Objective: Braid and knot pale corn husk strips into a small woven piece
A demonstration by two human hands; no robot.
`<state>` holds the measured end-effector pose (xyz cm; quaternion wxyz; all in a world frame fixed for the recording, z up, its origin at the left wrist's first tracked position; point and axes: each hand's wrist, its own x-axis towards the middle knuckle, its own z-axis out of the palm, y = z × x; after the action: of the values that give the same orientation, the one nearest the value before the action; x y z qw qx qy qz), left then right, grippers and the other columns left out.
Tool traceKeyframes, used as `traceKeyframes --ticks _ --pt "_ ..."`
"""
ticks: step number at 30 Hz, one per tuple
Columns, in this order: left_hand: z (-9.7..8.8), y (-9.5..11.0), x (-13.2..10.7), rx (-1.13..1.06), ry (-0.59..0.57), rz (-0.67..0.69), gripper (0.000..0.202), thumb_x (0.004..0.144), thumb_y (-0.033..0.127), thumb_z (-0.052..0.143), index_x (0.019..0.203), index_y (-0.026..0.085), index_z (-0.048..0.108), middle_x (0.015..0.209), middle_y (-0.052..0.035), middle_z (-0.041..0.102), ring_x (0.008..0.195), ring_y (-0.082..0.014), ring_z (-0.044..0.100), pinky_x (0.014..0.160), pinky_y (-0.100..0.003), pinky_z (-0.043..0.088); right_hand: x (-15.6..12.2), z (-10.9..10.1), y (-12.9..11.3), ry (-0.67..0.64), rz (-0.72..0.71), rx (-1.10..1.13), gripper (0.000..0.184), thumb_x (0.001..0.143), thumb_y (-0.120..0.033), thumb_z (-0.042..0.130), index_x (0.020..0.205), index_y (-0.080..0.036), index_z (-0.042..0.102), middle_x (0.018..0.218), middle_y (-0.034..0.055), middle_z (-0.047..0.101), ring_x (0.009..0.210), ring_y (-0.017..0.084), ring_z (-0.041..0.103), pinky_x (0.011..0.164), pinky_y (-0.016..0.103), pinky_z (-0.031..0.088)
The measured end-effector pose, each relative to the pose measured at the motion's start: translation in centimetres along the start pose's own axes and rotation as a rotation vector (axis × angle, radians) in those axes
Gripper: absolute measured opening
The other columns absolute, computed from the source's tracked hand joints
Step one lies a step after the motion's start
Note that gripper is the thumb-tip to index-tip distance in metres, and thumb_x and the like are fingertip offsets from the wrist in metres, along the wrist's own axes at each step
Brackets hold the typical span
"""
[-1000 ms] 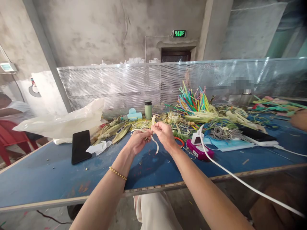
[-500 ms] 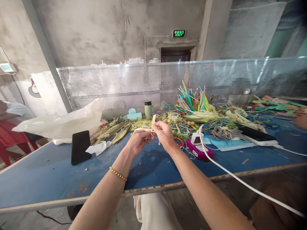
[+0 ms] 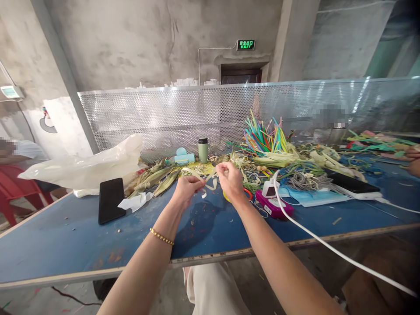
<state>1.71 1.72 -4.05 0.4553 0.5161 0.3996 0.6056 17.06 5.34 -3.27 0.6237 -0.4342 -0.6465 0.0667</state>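
Observation:
Between my hands, over the blue table (image 3: 141, 243), a pale strip of corn husk (image 3: 210, 179) is looped and curled. My left hand (image 3: 188, 189), with a gold bead bracelet at the wrist, pinches one part of the strip. Fingers and thumb of my right hand (image 3: 230, 180) are closed on another part, slightly higher and to the right. A loose end of the strip hangs down between the hands. Behind them lies a heap of dried husk pieces (image 3: 243, 166). Just right of my right hand sits an orange ring (image 3: 248, 194), partly hidden.
A black phone (image 3: 111, 201), a torn white paper (image 3: 135, 201) and a plastic bag (image 3: 88, 162) lie left. A green bottle (image 3: 203, 151) and coloured stems (image 3: 262, 133) stand behind. Right are a purple box (image 3: 274, 205), a white cable (image 3: 328, 245) and a person's hand (image 3: 414, 161).
My hands have moved apart, the right one shifting rightward and the left slightly left. More of the pale strip now shows stretched and curled between them.

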Motion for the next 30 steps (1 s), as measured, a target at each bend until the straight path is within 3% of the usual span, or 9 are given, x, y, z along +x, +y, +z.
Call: traceKeyframes --ticks 2,6,8,13,18,30 --pt "-0.2 0.0 -0.1 0.144 -0.057 0.002 0.018 0.055 0.022 0.082 0.054 0.01 0.069 0.049 -0.0014 0.056 0.048 -0.0083 0.044 0.05 -0.025 0.031 0.2 -0.4 0.1 0.008 -0.098 -0.058 0.021 0.084 -0.033 0.054 0.085 -0.016 0.068 0.091 0.0115 0.066 0.079 0.02 0.058 0.074 0.032 0.044" --pt "-0.4 0.1 -0.3 0.185 -0.187 -0.052 0.019 0.052 0.024 0.084 0.056 0.01 0.071 0.053 -0.0037 0.061 0.05 -0.0099 0.046 0.052 -0.026 0.032 -0.1 -0.5 -0.2 -0.485 -0.11 0.088 0.014 0.077 -0.028 0.062 0.07 -0.017 0.068 0.074 0.0044 0.066 0.07 0.017 0.057 0.066 0.028 0.042" --pt "-0.5 0.1 -0.3 0.142 -0.216 -0.077 0.022 0.051 0.025 0.085 0.06 0.01 0.073 0.056 -0.0044 0.062 0.052 -0.01 0.047 0.054 -0.026 0.033 -0.3 -0.4 -0.2 -0.586 -0.034 0.182 0.013 0.074 -0.028 0.065 0.067 -0.016 0.065 0.067 0.0014 0.063 0.064 0.015 0.054 0.062 0.026 0.04" --pt "-0.7 0.1 -0.2 0.002 -0.235 -0.145 0.028 0.055 0.032 0.086 0.065 0.009 0.073 0.058 -0.0044 0.062 0.052 -0.009 0.048 0.054 -0.025 0.033 -0.3 -0.3 -0.1 -0.538 0.062 0.292 0.021 0.073 -0.034 0.064 0.064 -0.016 0.057 0.06 -0.0025 0.052 0.057 0.011 0.044 0.056 0.025 0.034" --pt "-0.6 0.2 -0.3 -0.073 -0.225 -0.207 0.027 0.05 0.025 0.088 0.061 0.009 0.069 0.057 -0.0035 0.061 0.051 -0.0081 0.049 0.054 -0.025 0.034 -0.5 -0.3 -0.5 -0.534 0.131 0.274 0.022 0.07 -0.036 0.064 0.062 -0.016 0.056 0.058 -0.0035 0.048 0.056 0.011 0.04 0.054 0.025 0.031" --pt "-0.5 0.4 -0.7 -0.03 -0.315 -0.232 0.028 0.05 0.027 0.09 0.058 0.009 0.07 0.055 -0.0018 0.058 0.052 -0.0074 0.048 0.056 -0.025 0.035 -0.7 -0.5 -1.1 -0.535 0.227 0.286 0.021 0.067 -0.034 0.065 0.061 -0.016 0.058 0.056 -0.0016 0.053 0.055 0.012 0.043 0.054 0.026 0.033"
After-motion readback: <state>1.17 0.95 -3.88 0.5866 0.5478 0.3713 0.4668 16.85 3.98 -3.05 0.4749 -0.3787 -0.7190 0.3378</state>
